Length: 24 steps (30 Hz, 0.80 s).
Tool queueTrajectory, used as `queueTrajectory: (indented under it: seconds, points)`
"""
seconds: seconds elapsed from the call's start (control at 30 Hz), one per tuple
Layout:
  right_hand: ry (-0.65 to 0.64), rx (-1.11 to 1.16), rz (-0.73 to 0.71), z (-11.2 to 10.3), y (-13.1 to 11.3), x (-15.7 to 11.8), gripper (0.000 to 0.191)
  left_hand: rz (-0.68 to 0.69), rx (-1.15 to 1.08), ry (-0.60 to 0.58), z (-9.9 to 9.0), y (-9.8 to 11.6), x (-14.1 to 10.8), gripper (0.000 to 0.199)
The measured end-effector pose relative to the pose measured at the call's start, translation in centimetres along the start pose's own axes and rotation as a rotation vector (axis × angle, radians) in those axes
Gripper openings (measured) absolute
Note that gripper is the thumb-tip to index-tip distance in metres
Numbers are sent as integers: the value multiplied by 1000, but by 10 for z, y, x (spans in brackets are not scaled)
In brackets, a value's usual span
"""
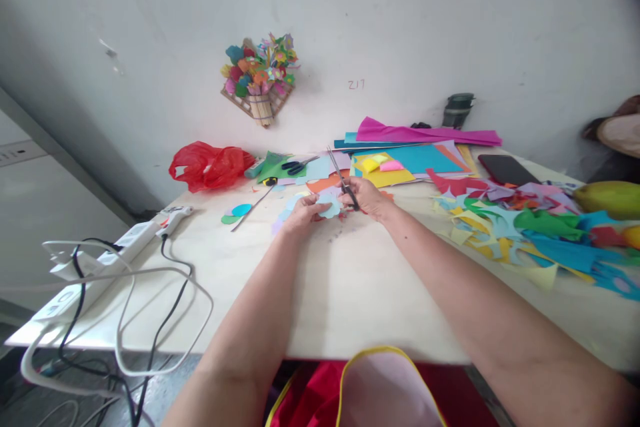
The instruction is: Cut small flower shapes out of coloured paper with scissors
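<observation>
My left hand (304, 213) pinches a light blue paper flower (329, 207) with a scalloped edge, just above the table. Close beside it, my right hand (367, 197) is closed around a pair of scissors (339, 170) with dark handles, the blades pointing up and away from me. Whether the blades touch the paper I cannot tell. Pale blue and lilac paper pieces lie under and behind my left hand. A second pair of scissors (295, 165) rests on green paper (275, 167) farther back.
Colored sheets (425, 160) and a magenta roll (425, 133) lie at the back. Paper scraps (520, 227) and a phone (513, 169) are on the right. A red plastic bag (210, 167) sits back left. A power strip (95, 273) with loose cables runs along the left edge.
</observation>
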State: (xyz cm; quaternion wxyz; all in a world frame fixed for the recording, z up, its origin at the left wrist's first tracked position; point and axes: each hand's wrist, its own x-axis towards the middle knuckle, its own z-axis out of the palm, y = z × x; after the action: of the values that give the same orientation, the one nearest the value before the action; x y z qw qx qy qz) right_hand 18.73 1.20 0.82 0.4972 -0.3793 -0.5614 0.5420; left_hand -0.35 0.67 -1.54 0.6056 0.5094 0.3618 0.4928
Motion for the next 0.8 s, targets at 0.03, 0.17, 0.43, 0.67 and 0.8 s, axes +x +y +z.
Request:
queueTrajectory:
  seconds: [0.03,0.17,0.43,0.67,0.8]
  points:
    - [7,-4,1,0,0,0,41,4,-1,18,0,0,0,39]
    - [26,-20,23,3,-2,-1,40,12,-30,63,-2,-2,3,41]
    - [101,-17,41,8,-8,-4,37,-54,-167,112,2,4,8,54]
    - [140,-31,-5,11,-11,-6,35,-59,-181,74,2,6,4,41]
    - [152,-25,9,13,-10,-5,35,-42,-115,58,1,1,3,31]
